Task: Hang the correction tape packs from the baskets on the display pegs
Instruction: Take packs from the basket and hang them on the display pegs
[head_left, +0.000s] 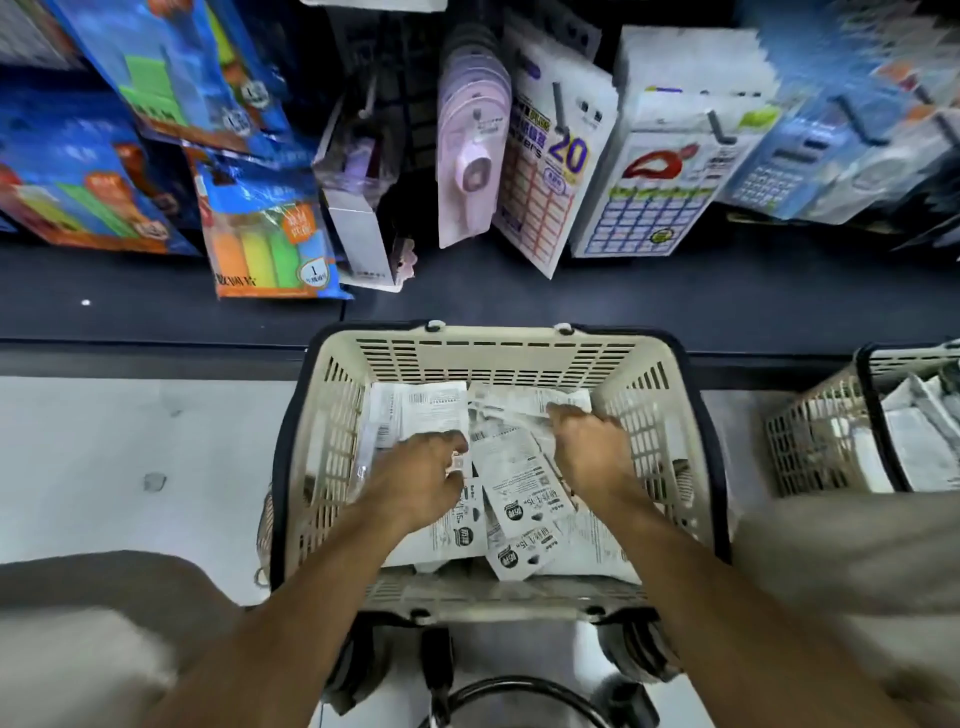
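Observation:
A cream plastic basket (498, 353) with a dark rim stands on the floor before the shelf, filled with several white correction tape packs (519, 499). Both my hands are down inside it. My left hand (421, 478) presses on the packs at the left, fingers curled around the edge of one pack. My right hand (587, 441) pinches a pack at the upper right of the pile. Above, pink correction tape packs (467, 156) hang on a display peg.
A second basket (831, 431) with more white packs stands at the right. Label sheets (550, 166), a white pack (654, 197) and blue packs (249, 228) hang along the dark shelf (675, 291). My knees frame the lower corners.

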